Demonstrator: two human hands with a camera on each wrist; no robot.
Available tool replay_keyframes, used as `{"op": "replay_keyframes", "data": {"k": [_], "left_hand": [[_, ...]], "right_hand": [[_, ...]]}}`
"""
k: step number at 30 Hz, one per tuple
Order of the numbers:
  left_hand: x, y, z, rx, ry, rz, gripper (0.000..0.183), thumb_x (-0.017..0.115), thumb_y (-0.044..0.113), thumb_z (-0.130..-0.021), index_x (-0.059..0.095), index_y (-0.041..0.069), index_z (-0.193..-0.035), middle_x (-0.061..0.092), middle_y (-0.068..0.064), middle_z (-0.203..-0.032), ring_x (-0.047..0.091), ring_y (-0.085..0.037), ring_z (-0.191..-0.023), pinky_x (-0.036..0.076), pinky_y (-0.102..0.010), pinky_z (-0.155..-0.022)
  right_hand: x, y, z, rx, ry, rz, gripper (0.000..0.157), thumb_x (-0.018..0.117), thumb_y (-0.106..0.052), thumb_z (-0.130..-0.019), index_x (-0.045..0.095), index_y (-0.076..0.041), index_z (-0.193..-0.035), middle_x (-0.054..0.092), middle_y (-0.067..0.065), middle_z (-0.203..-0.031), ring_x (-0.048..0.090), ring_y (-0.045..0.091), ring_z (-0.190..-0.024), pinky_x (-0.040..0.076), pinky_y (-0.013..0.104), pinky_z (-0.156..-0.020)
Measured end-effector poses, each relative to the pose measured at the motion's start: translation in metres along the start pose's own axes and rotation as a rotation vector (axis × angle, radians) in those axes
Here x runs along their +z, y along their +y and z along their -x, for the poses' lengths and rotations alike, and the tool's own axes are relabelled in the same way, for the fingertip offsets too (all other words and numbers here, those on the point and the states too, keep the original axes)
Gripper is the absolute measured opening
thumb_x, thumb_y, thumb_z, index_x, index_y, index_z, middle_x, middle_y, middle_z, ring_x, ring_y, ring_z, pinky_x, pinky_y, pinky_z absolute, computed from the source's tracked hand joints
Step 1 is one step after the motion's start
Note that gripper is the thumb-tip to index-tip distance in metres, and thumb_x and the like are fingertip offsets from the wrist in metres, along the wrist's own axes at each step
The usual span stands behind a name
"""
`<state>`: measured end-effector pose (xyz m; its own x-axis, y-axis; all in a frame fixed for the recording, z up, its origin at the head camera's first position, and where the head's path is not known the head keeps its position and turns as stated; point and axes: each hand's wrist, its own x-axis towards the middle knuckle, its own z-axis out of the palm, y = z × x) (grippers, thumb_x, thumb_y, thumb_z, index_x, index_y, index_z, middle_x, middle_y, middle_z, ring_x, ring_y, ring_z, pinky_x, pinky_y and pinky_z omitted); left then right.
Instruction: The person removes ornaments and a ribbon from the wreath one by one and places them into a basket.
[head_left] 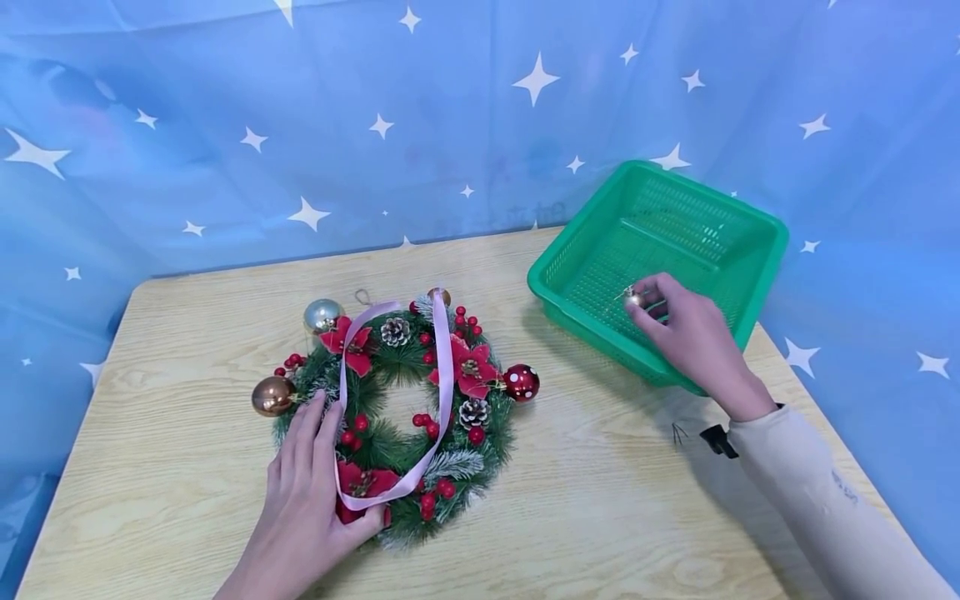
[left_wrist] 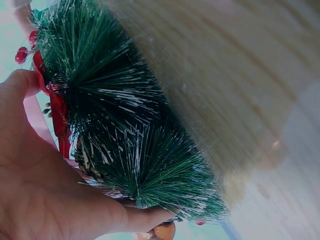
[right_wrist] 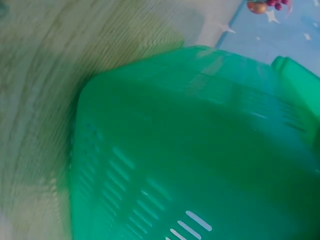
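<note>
Nearest, the bare left hand (head_left: 303, 492) is being rested across the near left edge of a round wreath of green artificial pine (head_left: 386, 442), its thumb spread well apart from its extended fingers. In the left wrist view, a red fabric flower (left_wrist: 59, 120) is being touched by the thumb. A loop of satiny lilac ribbon (head_left: 445, 367) is being borne on top of the ring, and from its rim a shiny copper ball (head_left: 273, 396), a pale silver-blue ball (head_left: 324, 316) and a glossy red ball with white dots (head_left: 521, 382) are being held outward. The wreath is being supported by a pale wood-grain table (head_left: 570, 500).

Farther off, a small, round, pale-gold ball (head_left: 635, 299) is being pinched between thumb and fingers by the bare right hand (head_left: 693, 333), over the opening of a green perforated plastic basket (head_left: 600, 337); its height above the basket floor cannot be told. The ball is being held to the right of the wreath and beyond it, well apart, nearer the right hand; being round, no long axis is being shown, but its thin strand is being pointed leftward. Farthest, a blue star-patterned backdrop (head_left: 465, 125) is being seen.
</note>
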<state>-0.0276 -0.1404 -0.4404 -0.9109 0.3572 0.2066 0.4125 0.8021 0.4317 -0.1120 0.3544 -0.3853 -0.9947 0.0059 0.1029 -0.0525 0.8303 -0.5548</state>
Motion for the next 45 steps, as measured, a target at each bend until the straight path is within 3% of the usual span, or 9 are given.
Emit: {"op": "replay_keyframes", "data": {"k": [4, 11, 17, 25, 37, 42, 45], "left_hand": [[0.0, 0.0, 0.0, -0.004, -0.003, -0.009, 0.136, 0.094, 0.044, -0.069, 0.017, 0.007, -0.174, 0.012, -0.019, -0.179, 0.019, -0.052, -0.157, 0.033, -0.084, -0.101], [0.0, 0.001, 0.0, -0.011, -0.007, -0.005, 0.135, 0.094, 0.043, -0.069, 0.017, 0.008, -0.174, 0.012, -0.018, -0.179, 0.019, -0.051, -0.157, 0.033, -0.085, -0.101], [0.0, 0.0, 0.001, -0.009, -0.005, 0.011, 0.132, 0.094, 0.04, -0.069, 0.019, 0.008, -0.174, 0.013, -0.016, -0.18, 0.017, -0.048, -0.159, 0.033, -0.084, -0.1], [0.0, 0.0, 0.0, -0.004, -0.005, 0.008, 0.133, 0.094, 0.04, -0.069, 0.018, 0.009, -0.174, 0.012, -0.017, -0.18, 0.018, -0.048, -0.159, 0.034, -0.083, -0.101], [0.001, 0.002, 0.002, -0.031, -0.025, 0.015, 0.133, 0.094, 0.04, -0.07, 0.017, 0.01, -0.175, 0.011, -0.015, -0.18, 0.016, -0.047, -0.16, 0.034, -0.084, -0.103], [0.001, 0.002, 0.0, -0.05, -0.048, 0.041, 0.134, 0.095, 0.038, -0.07, 0.016, 0.012, -0.175, 0.007, -0.013, -0.181, 0.011, -0.043, -0.162, 0.031, -0.086, -0.105], [0.001, 0.003, 0.0, -0.027, -0.031, 0.042, 0.132, 0.094, 0.036, -0.071, 0.017, 0.01, -0.175, 0.009, -0.014, -0.181, 0.012, -0.042, -0.162, 0.031, -0.085, -0.105]], "right_hand": [[0.001, 0.002, -0.005, 0.007, -0.094, 0.059, 0.03, 0.061, -0.029, -0.114, 0.066, -0.006, -0.132, 0.075, 0.016, -0.115, 0.073, 0.034, -0.102, 0.055, 0.058, -0.084], [0.002, 0.007, -0.013, 0.005, -0.182, 0.13, 0.022, 0.063, -0.022, -0.113, 0.066, -0.004, -0.125, 0.077, 0.018, -0.111, 0.073, 0.035, -0.095, 0.055, 0.057, -0.078], [0.002, 0.015, -0.018, 0.018, -0.274, 0.177, 0.026, 0.065, -0.022, -0.112, 0.067, -0.001, -0.127, 0.076, 0.021, -0.113, 0.073, 0.037, -0.095, 0.055, 0.058, -0.078], [0.002, 0.019, -0.022, -0.019, -0.385, 0.234, 0.019, 0.068, -0.015, -0.11, 0.069, 0.0, -0.12, 0.073, 0.013, -0.101, 0.068, 0.028, -0.085, 0.055, 0.053, -0.074], [0.005, 0.022, -0.026, -0.006, -0.455, 0.264, 0.02, 0.066, -0.014, -0.11, 0.069, 0.002, -0.123, 0.073, 0.014, -0.105, 0.068, 0.03, -0.088, 0.055, 0.054, -0.077], [0.003, 0.022, -0.025, 0.026, -0.457, 0.266, 0.025, 0.069, -0.018, -0.109, 0.069, 0.0, -0.126, 0.075, 0.015, -0.109, 0.071, 0.036, -0.097, 0.057, 0.056, -0.08], [0.001, 0.021, -0.024, 0.039, -0.452, 0.261, 0.03, 0.07, -0.02, -0.109, 0.067, 0.002, -0.129, 0.075, 0.017, -0.109, 0.072, 0.039, -0.101, 0.058, 0.057, -0.08]]}}
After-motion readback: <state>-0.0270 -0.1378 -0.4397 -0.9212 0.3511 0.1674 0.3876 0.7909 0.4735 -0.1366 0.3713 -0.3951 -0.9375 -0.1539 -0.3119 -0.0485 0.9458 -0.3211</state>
